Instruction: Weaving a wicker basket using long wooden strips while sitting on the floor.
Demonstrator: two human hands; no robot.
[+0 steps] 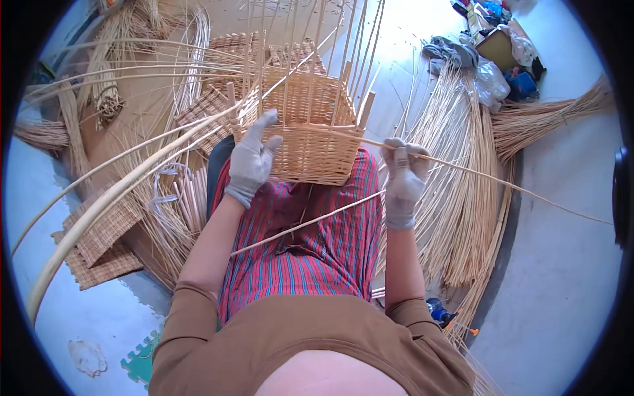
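Note:
A half-woven wicker basket (310,155) rests on my lap, with tall upright stakes (360,53) rising from its far and right sides. My left hand (249,158), in a pale work glove, lies against its left front. The thumb and forefinger there are spread apart. To the right of the basket, my gloved right hand (404,178) is closed on a long thin willow rod (489,175). That rod runs from the basket's front rim out to the far right. Several thicker rods (119,191) sweep from the basket's left side toward the lower left.
Bundles of loose rods (462,198) spread over the floor at right, with another bundle (555,122) beyond. Woven panels (102,228) lie at left, more behind the basket. A loose rod (307,223) crosses my striped cloth (297,274). Bags and odds and ends (502,53) sit far right.

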